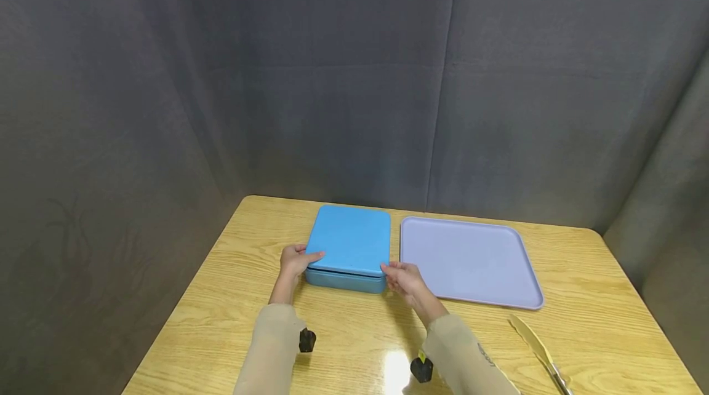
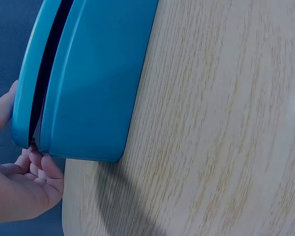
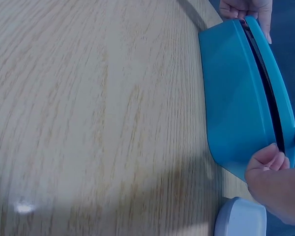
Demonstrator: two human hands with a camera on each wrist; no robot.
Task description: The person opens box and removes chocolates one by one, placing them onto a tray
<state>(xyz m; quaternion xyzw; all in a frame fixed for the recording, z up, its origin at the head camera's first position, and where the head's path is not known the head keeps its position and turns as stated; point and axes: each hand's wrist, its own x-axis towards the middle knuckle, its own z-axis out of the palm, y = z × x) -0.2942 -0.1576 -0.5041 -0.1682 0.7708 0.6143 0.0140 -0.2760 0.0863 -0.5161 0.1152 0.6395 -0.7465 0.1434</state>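
Observation:
A blue box (image 1: 344, 283) stands on the wooden table with its flat lid (image 1: 350, 236) over it. Along the front a dark gap shows between lid and box body (image 2: 96, 83). My left hand (image 1: 295, 259) grips the lid's left front corner, thumb on top and fingers curled beneath its edge. At the right front corner my right hand (image 1: 405, 277) pinches the lid the same way, thumb above and fingertips (image 3: 271, 156) at the gap. The inside of the box is hidden.
A lavender tray (image 1: 471, 259) lies just right of the box. Tongs (image 1: 537, 346) with pale tips rest near the right front of the wooden table (image 1: 221, 321). Grey curtains (image 1: 343, 106) hang behind the table and at both sides.

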